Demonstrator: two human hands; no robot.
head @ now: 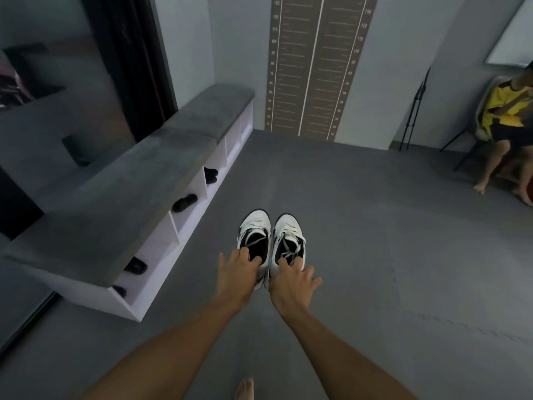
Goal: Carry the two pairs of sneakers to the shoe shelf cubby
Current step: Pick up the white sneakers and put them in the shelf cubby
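Two white sneakers with black trim stand side by side, toes pointing away from me: the left sneaker point(255, 232) and the right sneaker point(290, 233). My left hand point(235, 274) has its fingers hooked into the left sneaker's opening at the heel. Fingers of my right hand point(291, 281) reach into the right sneaker's opening, the other fingers spread. Whether the sneakers rest on the grey floor or hang just above it, I cannot tell. The shoe shelf point(150, 269), white with a grey cushioned top, runs along the left with its cubbies facing right. No second pair is in view.
Dark shoes lie in several cubbies, such as one black shoe point(184, 202) and another point(135, 266). A person in a yellow shirt point(504, 111) sits on a chair at the far right. A folded tripod point(415, 108) leans on the wall. My bare foot point(245, 389) shows below.
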